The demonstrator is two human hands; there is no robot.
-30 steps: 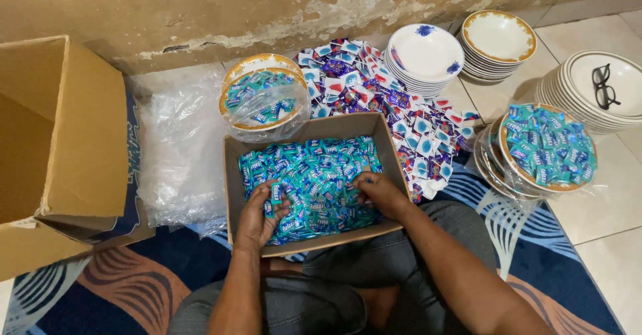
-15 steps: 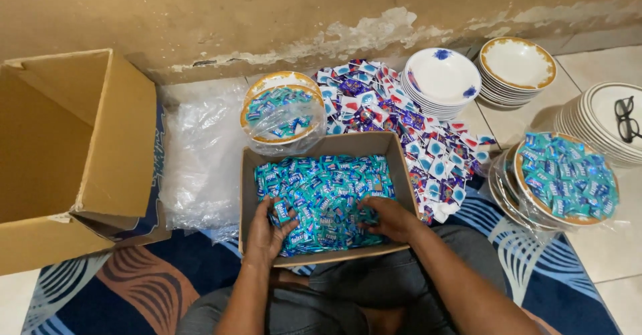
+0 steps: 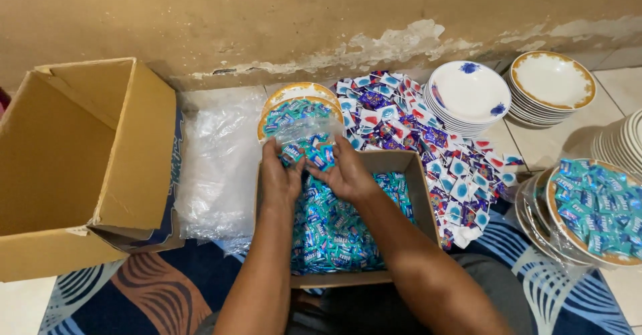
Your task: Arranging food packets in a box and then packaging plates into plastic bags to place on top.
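Both forearms reached forward, side by side, over the shallow cardboard tray (image 3: 418, 194) of teal-wrapped candies (image 3: 334, 231). Left hand (image 3: 279, 178) and right hand (image 3: 346, 171) were cupped together, fingers curled around a heap of candies, lifted at the tray's far edge. Just beyond them sat a gold-rimmed plate (image 3: 294, 94) already holding candies under clear plastic. Large open carton (image 3: 80, 168) lay well left.

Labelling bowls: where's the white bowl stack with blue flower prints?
Head view, upper right: the white bowl stack with blue flower prints sits on the floor by the wall, between the pile of purple and white wrapped sweets and the gold-rimmed bowl stack.
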